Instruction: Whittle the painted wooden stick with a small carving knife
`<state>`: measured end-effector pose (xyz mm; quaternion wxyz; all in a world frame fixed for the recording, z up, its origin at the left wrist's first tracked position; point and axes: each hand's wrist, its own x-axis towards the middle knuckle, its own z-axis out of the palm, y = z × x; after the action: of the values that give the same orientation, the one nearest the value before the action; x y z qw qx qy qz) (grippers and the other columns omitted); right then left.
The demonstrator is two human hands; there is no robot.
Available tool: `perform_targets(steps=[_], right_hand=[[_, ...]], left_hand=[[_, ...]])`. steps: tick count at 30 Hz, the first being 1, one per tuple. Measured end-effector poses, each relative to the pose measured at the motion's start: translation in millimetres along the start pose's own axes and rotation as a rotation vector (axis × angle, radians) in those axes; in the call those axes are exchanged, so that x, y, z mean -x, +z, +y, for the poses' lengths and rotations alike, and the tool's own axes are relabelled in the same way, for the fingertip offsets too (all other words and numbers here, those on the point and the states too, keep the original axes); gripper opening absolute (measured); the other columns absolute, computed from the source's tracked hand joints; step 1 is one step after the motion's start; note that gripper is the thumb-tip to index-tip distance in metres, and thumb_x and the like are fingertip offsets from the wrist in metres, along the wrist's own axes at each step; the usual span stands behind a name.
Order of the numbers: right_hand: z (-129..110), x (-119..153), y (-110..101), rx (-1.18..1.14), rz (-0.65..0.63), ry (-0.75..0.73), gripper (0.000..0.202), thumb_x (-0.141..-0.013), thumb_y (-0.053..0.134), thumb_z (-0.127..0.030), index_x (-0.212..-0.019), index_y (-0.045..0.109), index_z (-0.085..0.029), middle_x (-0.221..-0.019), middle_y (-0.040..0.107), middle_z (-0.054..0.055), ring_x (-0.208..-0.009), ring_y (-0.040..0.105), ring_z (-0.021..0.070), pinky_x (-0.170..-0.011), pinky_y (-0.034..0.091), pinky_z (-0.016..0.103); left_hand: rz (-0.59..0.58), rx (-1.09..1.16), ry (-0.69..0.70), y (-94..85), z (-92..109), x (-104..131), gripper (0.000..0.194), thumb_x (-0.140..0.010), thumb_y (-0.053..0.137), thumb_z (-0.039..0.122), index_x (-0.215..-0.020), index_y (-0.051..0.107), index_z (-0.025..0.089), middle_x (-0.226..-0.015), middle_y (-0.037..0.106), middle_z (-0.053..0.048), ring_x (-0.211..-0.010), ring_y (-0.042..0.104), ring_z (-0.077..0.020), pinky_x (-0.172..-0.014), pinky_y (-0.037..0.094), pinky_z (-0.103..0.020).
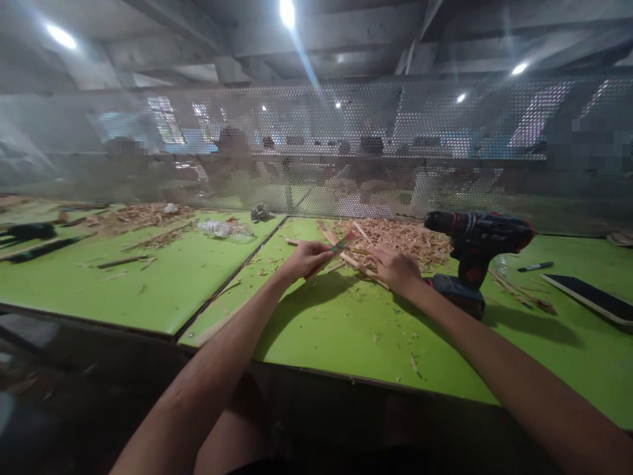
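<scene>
Green tabletop (316, 330), two panels w/ a dark seam between; perforated mesh screen (376, 125) along far edge. Behind it blurred figures, concrete ceiling, bright lamps.

Pile of wood shavings (395, 234) at far edge of the right panel; second pile (141, 216) on the left panel's far side. Cordless drill (469, 254) stands upright on its battery just right of the R hand, near the far edge. Dark flat board (591, 297) at the right edge, partly cut off. Clear plastic bottle (225, 229) lies on its side by the seam. Black marker (537, 266) beyond the drill.

L hand (306, 258): grip closed around a thin wooden stick (336, 254), fingers curled over it; stick's tip looks red/green, motion-blurred. R hand (395, 269): palm down on longer wooden strips (353, 262) at the shavings' near edge; fingers bent, can't tell if clenched on a strip or only pressing. Both hands mid-tabletop, close to the far edge.
</scene>
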<state>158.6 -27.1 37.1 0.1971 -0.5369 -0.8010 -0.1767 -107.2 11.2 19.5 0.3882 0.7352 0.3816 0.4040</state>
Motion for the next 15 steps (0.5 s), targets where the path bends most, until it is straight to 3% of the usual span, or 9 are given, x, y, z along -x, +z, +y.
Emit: perform_targets(steps=[10, 15], right_hand=[[-8, 0, -11, 0.037, -0.033, -0.019, 0.038, -0.095, 0.036, -0.026, -0.11, 0.071, -0.024, -0.103, 0.072, 0.009, -0.078, 0.061, 0.0211, -0.059, 0.035, 0.032], [18, -3, -11, 0.025, -0.002, 0.063, 0.034, -0.092, 0.04, -0.021, -0.1, 0.073, -0.021, -0.094, 0.072, 0.009, -0.071, 0.059, 0.0186, -0.058, 0.033, 0.028]], left_hand=[[-0.041, -0.003, -0.017, -4.3, -1, -3, 0.042, -0.082, 0.068, 0.049, -0.098, 0.074, 0.011, -0.067, 0.062, -0.002, -0.053, 0.047, -0.0095, -0.052, 0.036, -0.024], [-0.062, 0.014, -0.007, -18.2, 3, 5, 0.04, -0.08, 0.07, 0.047, -0.1, 0.075, 0.012, -0.076, 0.068, -0.005, -0.061, 0.053, -0.0119, -0.058, 0.04, -0.025]])
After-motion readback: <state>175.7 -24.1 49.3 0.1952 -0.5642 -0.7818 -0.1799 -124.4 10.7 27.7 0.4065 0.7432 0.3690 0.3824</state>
